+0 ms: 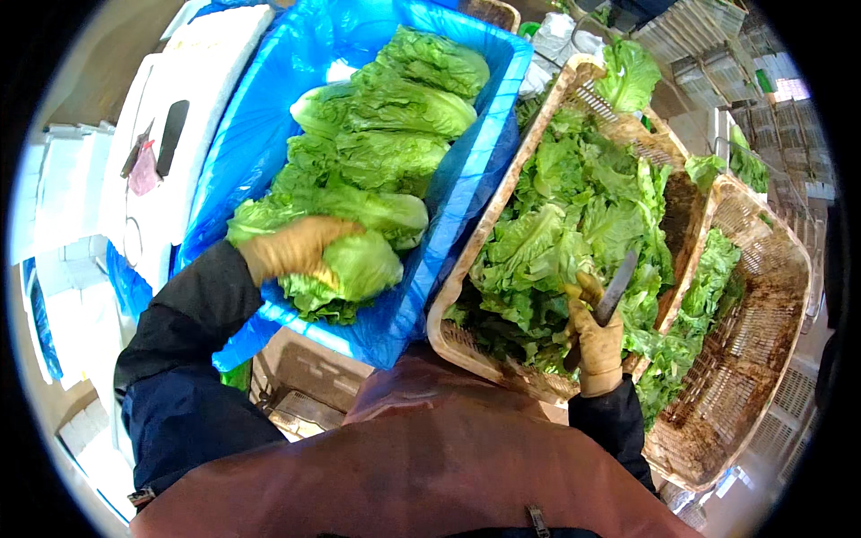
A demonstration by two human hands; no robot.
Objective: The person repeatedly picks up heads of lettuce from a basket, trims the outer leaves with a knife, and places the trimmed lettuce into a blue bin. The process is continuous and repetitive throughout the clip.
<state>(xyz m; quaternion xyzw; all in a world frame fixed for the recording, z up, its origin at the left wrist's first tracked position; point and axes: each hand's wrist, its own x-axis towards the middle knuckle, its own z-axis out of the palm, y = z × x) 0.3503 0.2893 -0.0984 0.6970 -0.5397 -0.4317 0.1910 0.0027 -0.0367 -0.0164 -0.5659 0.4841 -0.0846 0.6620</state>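
Observation:
My left hand (291, 251), in a tan work glove, is closed round a romaine lettuce head (363, 267) at the near end of a foam box lined with blue plastic (509, 76). Several more lettuce heads (395, 112) lie side by side across the box behind it. Over the brown plastic crate (502, 202) to the right, my gloved right hand (595, 348) grips a knife (617, 287), its blade angled up and away from me. Loose lettuce leaves (574, 238) fill that crate below the hand.
A second brown crate (726, 381) stands farther right, with leaves along its left side. White foam pieces (211, 90) are at the left; a dark flat object (172, 136) and a pink item (143, 172) lie on one. A single leaf (628, 76) hangs over the first crate's far corner.

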